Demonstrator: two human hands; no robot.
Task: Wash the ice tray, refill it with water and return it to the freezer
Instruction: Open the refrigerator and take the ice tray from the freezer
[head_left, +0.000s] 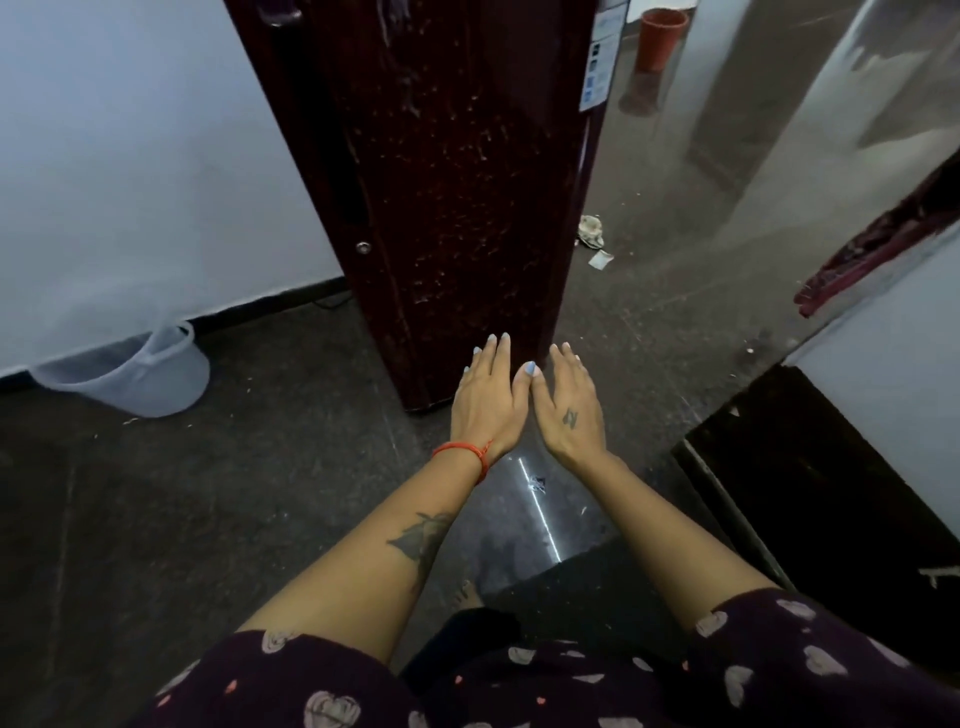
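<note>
A tall dark maroon fridge (457, 182) stands straight ahead with its door closed and a small keyhole on its left side. My left hand (488, 397) and my right hand (569, 405) are stretched out side by side in front of its lower part, palms down, fingers straight, thumbs touching. Neither hand holds anything. A red thread circles my left wrist. No ice tray is in view.
A pale plastic bucket (135, 371) stands on the dark floor by the white wall at the left. Scraps of litter (592, 234) lie on the floor right of the fridge. A dark counter or cabinet edge (810, 499) juts in at the right. A red pot (660, 36) stands far back.
</note>
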